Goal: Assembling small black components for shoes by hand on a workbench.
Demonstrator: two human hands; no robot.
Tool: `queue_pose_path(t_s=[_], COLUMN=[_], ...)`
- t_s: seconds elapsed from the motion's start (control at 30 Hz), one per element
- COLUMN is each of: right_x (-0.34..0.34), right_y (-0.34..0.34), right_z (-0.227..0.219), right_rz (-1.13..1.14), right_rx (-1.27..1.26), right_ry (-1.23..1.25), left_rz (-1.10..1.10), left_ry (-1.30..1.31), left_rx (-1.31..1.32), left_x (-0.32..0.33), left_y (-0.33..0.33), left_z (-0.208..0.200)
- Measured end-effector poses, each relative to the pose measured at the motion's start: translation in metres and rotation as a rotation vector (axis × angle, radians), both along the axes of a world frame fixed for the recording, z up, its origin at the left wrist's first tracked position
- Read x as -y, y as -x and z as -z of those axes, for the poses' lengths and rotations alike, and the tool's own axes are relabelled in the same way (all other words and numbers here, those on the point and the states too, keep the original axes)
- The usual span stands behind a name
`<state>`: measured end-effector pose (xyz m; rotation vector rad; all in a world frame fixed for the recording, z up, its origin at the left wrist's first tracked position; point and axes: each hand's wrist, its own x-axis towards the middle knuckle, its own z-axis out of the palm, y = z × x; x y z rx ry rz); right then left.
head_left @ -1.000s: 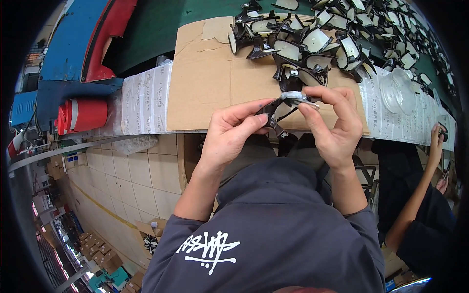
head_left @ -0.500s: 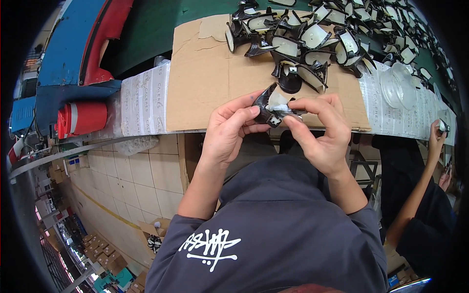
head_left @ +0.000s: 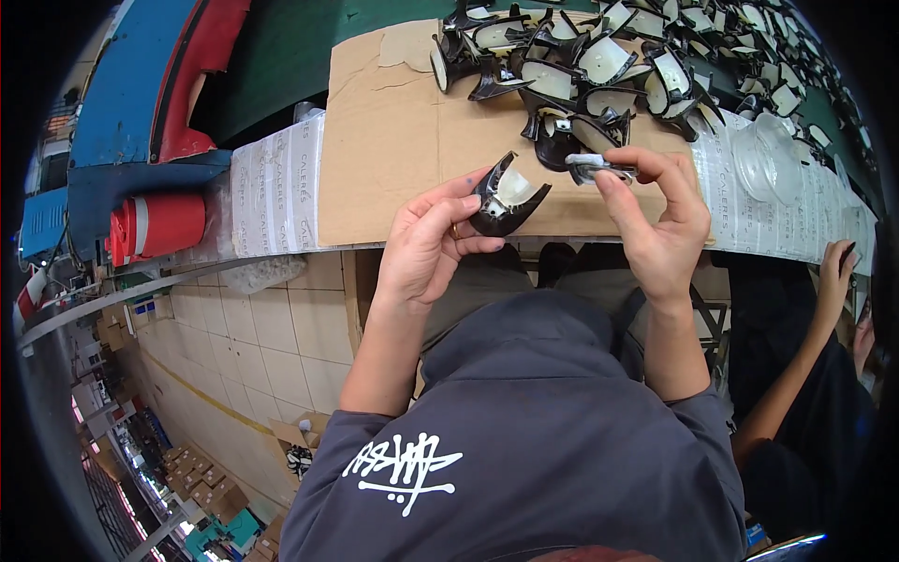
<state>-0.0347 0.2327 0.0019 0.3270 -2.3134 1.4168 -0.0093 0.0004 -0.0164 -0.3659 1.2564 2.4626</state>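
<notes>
My left hand (head_left: 431,239) holds a glossy black shoe heel (head_left: 501,217) over the front part of the cardboard, its pale cupped side facing up. Thumb and fingers are closed on the heel's left end. To the right, my right hand (head_left: 660,215) pinches a small dark, shiny piece with a white wad (head_left: 586,161) at its tip; its exact kind is unclear. That piece is lifted apart from the held heel, just in front of a heap of similar black heels (head_left: 551,80).
A brown cardboard sheet (head_left: 384,140) covers the table's middle. Clear plastic bowls (head_left: 768,164) stand at the right. A red roll (head_left: 159,229) and blue machine (head_left: 112,112) are at the left. A co-worker's hand (head_left: 833,276) is at the far right.
My right hand has moved right and away from the heel, taking the white-tipped piece with it. My left hand has shifted slightly left, and the heel has turned.
</notes>
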Motion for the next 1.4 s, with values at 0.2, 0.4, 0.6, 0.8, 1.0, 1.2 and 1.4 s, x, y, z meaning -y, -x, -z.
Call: queue_pose_path(t_s=[0.2, 0.4, 0.6, 0.8, 1.0, 1.2, 1.4], right_x=[0.005, 0.017, 0.019, 0.02, 0.016, 0.001, -0.017], right_y=[-0.006, -0.013, -0.014, -0.013, -0.003, 0.002, 0.009], right_z=[-0.001, 0.002, 0.009, 0.009, 0.01, 0.004, 0.01], right_rz=[-0.08, -0.192, -0.253, -0.162, -0.026, 0.041, 0.063], right_rx=[0.035, 0.048, -0.003, -0.121, -0.146, -0.061, -0.023], right_ry=[0.046, 0.047, -0.031, -0.111, -0.11, -0.025, 0.064], left_rz=[0.006, 0.036, 0.073, 0.105, 0.129, 0.195, 0.252], left_ry=[0.03, 0.215, 0.207, 0.26, 0.221, 0.434, 1.193], left_rx=[0.033, -0.004, -0.039, -0.064, -0.036, -0.115, -0.272], left_x=[-0.005, -0.014, -0.015, -0.017, -0.014, 0.021, 0.103], left_y=[-0.001, -0.006, -0.009, -0.01, -0.011, -0.017, -0.047], left_z=[0.003, 0.0, 0.001, -0.001, 0.0, -0.017, -0.057])
